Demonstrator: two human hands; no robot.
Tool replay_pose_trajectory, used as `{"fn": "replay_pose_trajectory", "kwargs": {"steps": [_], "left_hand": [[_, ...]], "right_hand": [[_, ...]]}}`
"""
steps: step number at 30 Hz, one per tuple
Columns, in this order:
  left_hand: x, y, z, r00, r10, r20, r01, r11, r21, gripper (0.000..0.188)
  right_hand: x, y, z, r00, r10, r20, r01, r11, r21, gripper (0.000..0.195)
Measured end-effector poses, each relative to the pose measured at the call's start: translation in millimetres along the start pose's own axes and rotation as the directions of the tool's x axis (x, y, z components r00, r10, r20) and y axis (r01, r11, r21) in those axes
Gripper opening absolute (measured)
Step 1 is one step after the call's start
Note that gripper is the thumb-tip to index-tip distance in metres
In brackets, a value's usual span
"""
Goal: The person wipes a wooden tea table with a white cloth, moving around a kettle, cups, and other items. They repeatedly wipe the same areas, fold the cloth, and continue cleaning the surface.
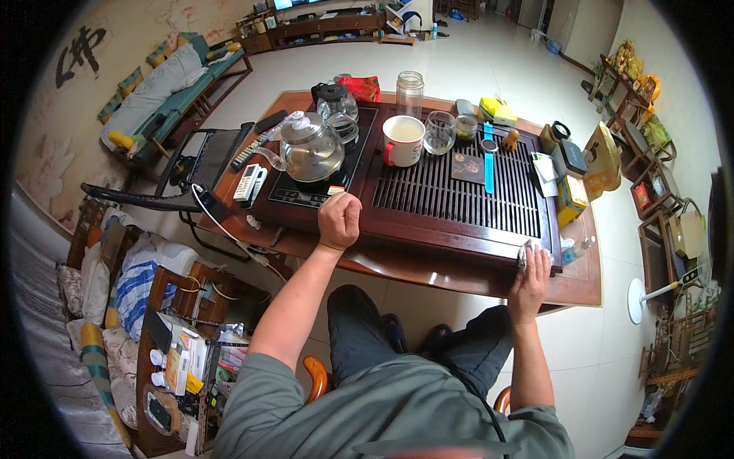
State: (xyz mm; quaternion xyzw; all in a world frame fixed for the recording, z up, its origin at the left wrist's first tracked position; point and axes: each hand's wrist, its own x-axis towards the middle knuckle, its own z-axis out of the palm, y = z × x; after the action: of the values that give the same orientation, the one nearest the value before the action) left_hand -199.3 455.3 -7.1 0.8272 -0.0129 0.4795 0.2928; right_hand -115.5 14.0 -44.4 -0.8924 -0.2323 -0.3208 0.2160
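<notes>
My left hand point(339, 221) is curled into a fist at the front of the dark wooden tea tray point(395, 226), beside the induction cooktop point(298, 197). Nothing shows in that fist. At the tray's front right corner, my right hand point(531, 287) presses a crumpled white tissue point(523, 252) against the wood, fingers stretched forward over it. A glass kettle point(311, 152) with a metal lid stands on the cooktop, just beyond my left hand. On the slatted part of the tray are a white mug with a red handle point(403, 142), a blue-strapped watch point(488, 163) and a dark square coaster point(468, 167).
Behind the mug stand a tall glass jar point(409, 94) and a glass cup point(440, 133). White remote controls point(250, 183) lie left of the cooktop, near a white cable point(221, 228). Right of the tray are a yellow box point(570, 201) and a clear bottle point(578, 251).
</notes>
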Motion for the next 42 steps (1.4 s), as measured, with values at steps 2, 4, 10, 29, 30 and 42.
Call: {"fn": "replay_pose_trajectory", "kwargs": {"steps": [2,4,10,29,30,42], "left_hand": [[0.4,1.1,0.1,1.000,-0.001,0.017,0.000,0.999,0.032,0.039],[0.8,1.7,0.1,0.999,-0.009,0.038,0.006,0.998,0.070,0.040],[0.8,0.6,4.2,0.999,-0.004,0.034,0.001,0.994,0.105,0.040],[3.0,9.9,-0.4,0.999,-0.043,0.013,0.042,0.998,0.056,0.041],[3.5,10.6,-0.2,0.999,-0.044,0.018,0.043,0.997,0.062,0.042],[6.8,12.7,3.5,0.999,-0.003,0.052,-0.003,0.993,0.118,0.037]], "right_hand": [[-3.7,-13.6,13.6,0.997,0.069,-0.019,-0.068,0.997,0.022,0.052],[-2.5,-46.0,27.2,1.000,0.002,-0.002,-0.001,0.998,0.058,0.054],[6.0,-172.8,80.1,0.955,-0.275,0.114,0.245,0.943,0.224,0.056],[7.2,-78.5,29.6,0.948,-0.261,0.183,0.252,0.965,0.072,0.055],[4.7,-59.4,22.6,0.965,-0.212,0.152,0.207,0.977,0.048,0.053],[1.1,26.1,-4.6,0.991,0.128,-0.037,-0.130,0.989,-0.065,0.050]]}}
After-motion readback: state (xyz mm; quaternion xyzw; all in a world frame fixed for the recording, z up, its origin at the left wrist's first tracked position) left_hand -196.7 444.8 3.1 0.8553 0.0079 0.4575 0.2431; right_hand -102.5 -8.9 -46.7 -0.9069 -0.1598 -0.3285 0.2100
